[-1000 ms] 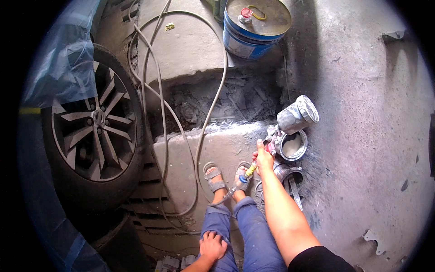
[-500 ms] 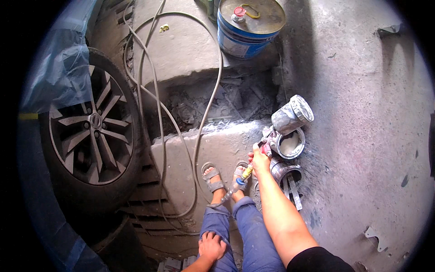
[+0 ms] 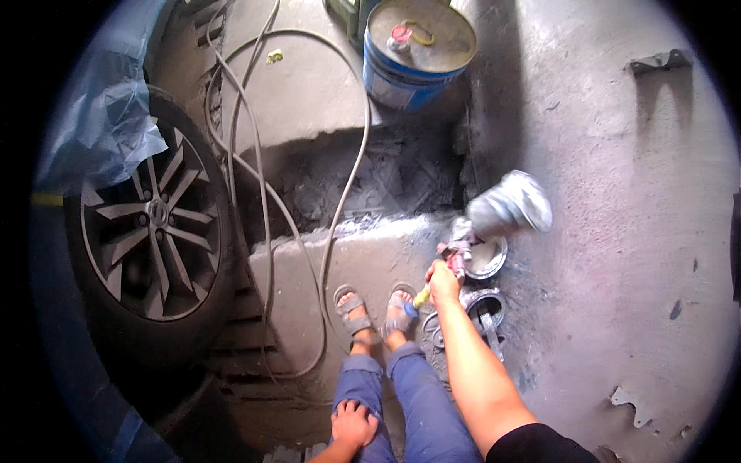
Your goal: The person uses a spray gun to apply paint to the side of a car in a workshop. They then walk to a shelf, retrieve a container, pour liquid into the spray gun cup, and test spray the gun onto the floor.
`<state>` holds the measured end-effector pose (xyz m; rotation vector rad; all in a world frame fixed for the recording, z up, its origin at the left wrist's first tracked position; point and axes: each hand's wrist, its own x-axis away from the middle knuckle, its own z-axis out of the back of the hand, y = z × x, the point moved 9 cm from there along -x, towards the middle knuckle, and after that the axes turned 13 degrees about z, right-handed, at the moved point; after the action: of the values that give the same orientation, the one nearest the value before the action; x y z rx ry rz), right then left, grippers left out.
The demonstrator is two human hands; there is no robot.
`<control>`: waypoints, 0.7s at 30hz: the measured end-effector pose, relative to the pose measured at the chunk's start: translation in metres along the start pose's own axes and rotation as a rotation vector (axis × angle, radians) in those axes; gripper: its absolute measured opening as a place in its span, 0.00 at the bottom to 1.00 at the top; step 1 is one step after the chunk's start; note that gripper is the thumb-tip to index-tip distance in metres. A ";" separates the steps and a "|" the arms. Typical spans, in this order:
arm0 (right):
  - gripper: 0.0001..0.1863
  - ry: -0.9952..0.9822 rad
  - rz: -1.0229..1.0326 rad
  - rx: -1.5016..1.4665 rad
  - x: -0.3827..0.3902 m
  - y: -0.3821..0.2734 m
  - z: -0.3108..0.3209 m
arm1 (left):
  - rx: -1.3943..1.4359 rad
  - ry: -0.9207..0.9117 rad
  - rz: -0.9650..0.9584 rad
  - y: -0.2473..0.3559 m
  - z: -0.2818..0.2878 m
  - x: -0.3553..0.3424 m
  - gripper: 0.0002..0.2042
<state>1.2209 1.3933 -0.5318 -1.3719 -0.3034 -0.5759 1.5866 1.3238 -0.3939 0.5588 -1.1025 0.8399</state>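
Note:
My right hand (image 3: 444, 284) is closed round the handle of a spray gun (image 3: 458, 248). The gun's cup (image 3: 509, 204), smeared grey-white and blurred by motion, tilts up to the right. A yellow and blue hose fitting (image 3: 417, 301) sticks out below my grip. Just beneath the gun stands an open can (image 3: 489, 262) with pale liquid in it. Closer to me is another open can (image 3: 486, 306) with flat strips in it. My left hand (image 3: 354, 424) rests on my left knee, its fingers spread over the blue trouser leg, holding nothing.
A grey air hose (image 3: 365, 139) loops over the floor ahead and left. A car wheel (image 3: 158, 216) with plastic sheeting (image 3: 100, 131) above it stands at left. A blue drum (image 3: 401, 81) stands beyond a rubble-filled pit (image 3: 370, 174). Metal brackets (image 3: 633, 407) stick out at right.
The spray gun's cup has swung a little right and blurs with motion. My right hand still grips the gun; my left hand stays on my knee. The whole view has shifted slightly.

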 end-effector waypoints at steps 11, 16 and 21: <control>0.03 -0.126 -0.052 -0.156 0.009 0.015 -0.001 | 0.009 -0.010 0.034 0.000 0.006 -0.002 0.20; 0.05 -0.138 -0.155 0.092 0.001 0.025 -0.011 | -0.007 -0.034 0.036 -0.001 0.001 -0.003 0.20; 0.14 -0.109 -0.162 -0.009 0.004 0.036 0.001 | -0.022 0.022 -0.007 0.008 0.006 -0.004 0.19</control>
<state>1.2440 1.3968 -0.5594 -1.3981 -0.5044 -0.6378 1.5765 1.3230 -0.3953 0.5334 -1.0882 0.8249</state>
